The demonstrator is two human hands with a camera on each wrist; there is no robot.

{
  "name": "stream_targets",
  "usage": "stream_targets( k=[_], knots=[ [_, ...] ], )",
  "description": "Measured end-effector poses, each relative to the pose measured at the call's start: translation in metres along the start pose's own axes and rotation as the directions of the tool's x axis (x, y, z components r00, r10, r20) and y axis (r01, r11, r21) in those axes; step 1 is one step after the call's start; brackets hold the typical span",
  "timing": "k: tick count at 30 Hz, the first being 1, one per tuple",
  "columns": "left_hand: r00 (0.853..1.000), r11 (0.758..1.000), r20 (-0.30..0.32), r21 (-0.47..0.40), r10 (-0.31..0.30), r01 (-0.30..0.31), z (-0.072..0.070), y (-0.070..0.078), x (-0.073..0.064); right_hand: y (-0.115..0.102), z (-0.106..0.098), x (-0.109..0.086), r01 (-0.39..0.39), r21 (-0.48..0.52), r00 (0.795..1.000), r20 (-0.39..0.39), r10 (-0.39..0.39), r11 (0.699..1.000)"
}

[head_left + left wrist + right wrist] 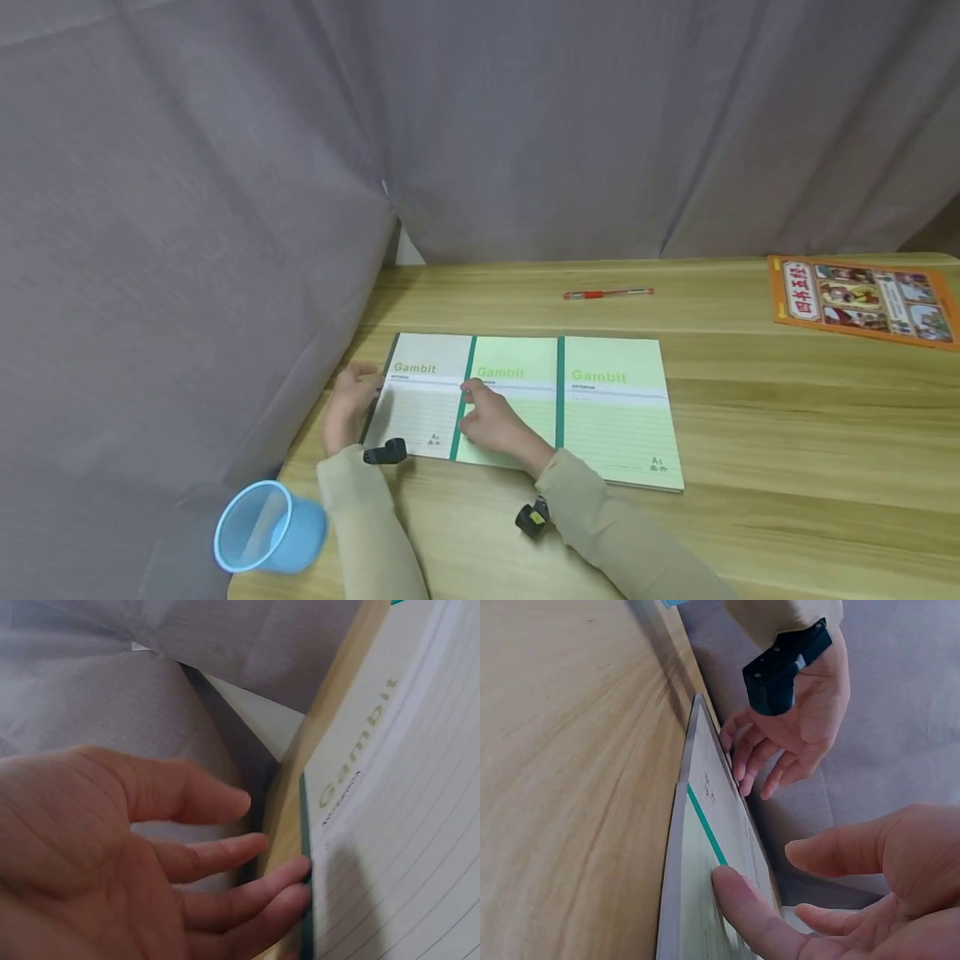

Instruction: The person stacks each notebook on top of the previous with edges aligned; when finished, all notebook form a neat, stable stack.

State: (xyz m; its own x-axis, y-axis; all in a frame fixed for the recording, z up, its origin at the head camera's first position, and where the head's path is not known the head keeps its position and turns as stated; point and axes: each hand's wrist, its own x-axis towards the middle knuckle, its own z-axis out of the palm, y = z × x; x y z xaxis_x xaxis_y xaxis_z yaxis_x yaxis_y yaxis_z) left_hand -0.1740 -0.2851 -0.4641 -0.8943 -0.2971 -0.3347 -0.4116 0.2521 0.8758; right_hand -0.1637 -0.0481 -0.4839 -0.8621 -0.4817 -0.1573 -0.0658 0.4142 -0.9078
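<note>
Sleeves (371,525), pair; table (772,442), wood-grained; notebooks (618,425), three, flat in a row on it, spines left.
Left notebook (420,408): dark spine met by fingertips of the left hand (350,408), fingers apart. Middle notebook (525,392): a fingertip of the right hand (497,423) on it near the green spine, fingers apart and bent. Handling, as judged: light, even, level pressure along the spines should keep edges square; hard pressing might ride one cover over another. Pen (607,294): red, beyond the row.
</note>
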Motion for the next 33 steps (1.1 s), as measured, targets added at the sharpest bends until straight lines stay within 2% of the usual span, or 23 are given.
stream_targets(
  k=[5,8,17,21,28,33],
  knots=[
    [0.997,0.996,-0.058,0.075,0.049,-0.045,0.004,0.000,-0.001,0.000,0.000,0.000,0.001,-0.004,1.000,-0.003,-0.001,1.000],
    [0.994,0.992,-0.071,0.109,0.077,-0.070,0.006,0.000,0.000,0.001,0.000,0.000,-0.006,0.006,1.000,-0.011,0.007,1.000],
    [0.992,0.993,-0.116,0.108,0.057,-0.044,0.007,0.000,0.009,-0.002,0.001,0.001,-0.028,0.041,0.999,-0.034,0.030,0.999],
    [0.994,0.995,-0.096,0.085,0.051,-0.043,0.007,0.000,0.010,-0.004,0.003,0.001,-0.041,0.050,0.998,-0.040,0.043,0.998],
    [0.999,0.991,-0.038,0.135,0.016,-0.011,0.007,0.000,0.010,-0.002,0.002,0.002,-0.061,0.070,0.997,-0.040,0.063,0.996],
    [0.999,0.993,-0.041,0.115,0.027,-0.022,0.007,-0.001,0.010,-0.001,0.000,0.003,-0.100,0.131,0.994,-0.026,0.104,0.986]
  ],
)
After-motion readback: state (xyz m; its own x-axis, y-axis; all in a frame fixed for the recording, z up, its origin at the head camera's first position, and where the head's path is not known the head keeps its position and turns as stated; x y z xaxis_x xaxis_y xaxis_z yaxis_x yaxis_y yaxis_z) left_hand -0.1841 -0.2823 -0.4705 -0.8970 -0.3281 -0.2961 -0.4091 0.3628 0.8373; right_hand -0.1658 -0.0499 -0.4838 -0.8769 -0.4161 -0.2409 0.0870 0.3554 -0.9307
